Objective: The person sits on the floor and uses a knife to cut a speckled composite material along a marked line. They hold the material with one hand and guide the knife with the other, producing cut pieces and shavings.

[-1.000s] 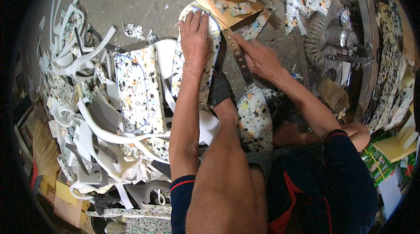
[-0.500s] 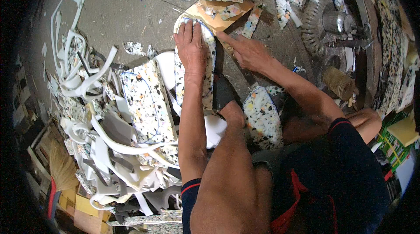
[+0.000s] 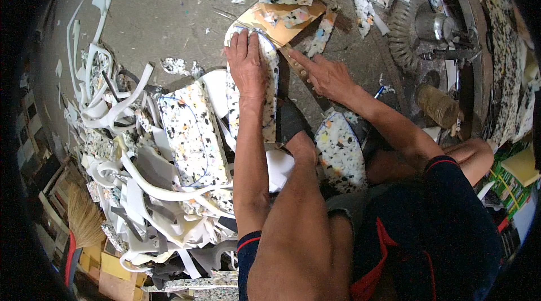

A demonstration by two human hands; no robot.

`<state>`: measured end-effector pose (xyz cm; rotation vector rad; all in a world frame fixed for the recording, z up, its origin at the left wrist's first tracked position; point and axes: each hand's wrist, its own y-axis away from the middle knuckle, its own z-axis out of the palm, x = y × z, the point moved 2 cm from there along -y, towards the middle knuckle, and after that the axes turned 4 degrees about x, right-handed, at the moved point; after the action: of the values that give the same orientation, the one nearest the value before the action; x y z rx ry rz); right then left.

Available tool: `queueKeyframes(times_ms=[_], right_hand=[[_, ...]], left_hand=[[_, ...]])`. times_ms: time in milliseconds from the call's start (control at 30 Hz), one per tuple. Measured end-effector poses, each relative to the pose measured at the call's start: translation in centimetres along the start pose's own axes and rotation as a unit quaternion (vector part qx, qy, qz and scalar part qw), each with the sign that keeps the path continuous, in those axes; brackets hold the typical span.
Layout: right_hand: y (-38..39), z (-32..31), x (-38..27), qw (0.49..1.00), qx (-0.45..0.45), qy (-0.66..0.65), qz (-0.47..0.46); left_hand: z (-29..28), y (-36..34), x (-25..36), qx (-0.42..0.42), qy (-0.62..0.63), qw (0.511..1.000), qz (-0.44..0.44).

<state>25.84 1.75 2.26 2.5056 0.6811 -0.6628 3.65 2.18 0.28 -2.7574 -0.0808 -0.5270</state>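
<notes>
A grey concrete floor (image 3: 163,19) is seen, strewn with offcuts, in a cluttered workshop. A heap of white foam strips (image 3: 129,149) is piled well to the left of the left hand, with a straw broom (image 3: 84,219) beyond it at the lower left. A metal machine with a coiled part (image 3: 434,30) stands to the right of the right hand.

The left hand (image 3: 248,67) is laid flat, fingers spread open, on one long speckled foam piece (image 3: 265,104), which is pressed down on the floor directly under the palm. A brown cardboard sheet (image 3: 282,25) lies just beyond the fingertips. The right hand (image 3: 327,76) is closed around a knife (image 3: 296,64), the blade being held against the right edge of the foam piece, just beside the left hand.

Two further speckled foam slabs are counted close by: one (image 3: 191,132) left of the left forearm, one (image 3: 341,152) under the right forearm. One knife and two hands are seen.
</notes>
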Motion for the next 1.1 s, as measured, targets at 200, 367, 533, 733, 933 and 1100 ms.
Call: queueKeyframes(times_ms=[200,367,533,733,933,1100], right_hand=[[5.9,0.2,3.1,0.996,-0.07,-0.01,0.061],[7.7,1.1,6.0,0.997,0.022,-0.065,0.026],[6.5,-3.0,4.3,0.992,0.093,-0.082,-0.004],[5.2,-4.9,1.4,0.977,0.18,-0.11,-0.045],[5.6,-4.5,0.2,0.972,0.17,-0.159,-0.018],[5.6,-3.3,0.2,0.977,0.137,-0.164,-0.003]], left_hand=[[-1.2,0.3,-0.2,0.057,0.087,0.99,-0.099],[-3.1,1.1,-1.2,-0.01,0.035,0.971,-0.237],[-6.0,1.3,-4.2,-0.178,0.118,0.927,-0.309],[-6.2,2.3,-6.4,-0.131,0.382,0.819,-0.408],[-8.6,1.8,-7.2,0.225,0.626,0.57,-0.482],[-4.6,6.0,-4.1,0.216,0.618,0.496,-0.57]])
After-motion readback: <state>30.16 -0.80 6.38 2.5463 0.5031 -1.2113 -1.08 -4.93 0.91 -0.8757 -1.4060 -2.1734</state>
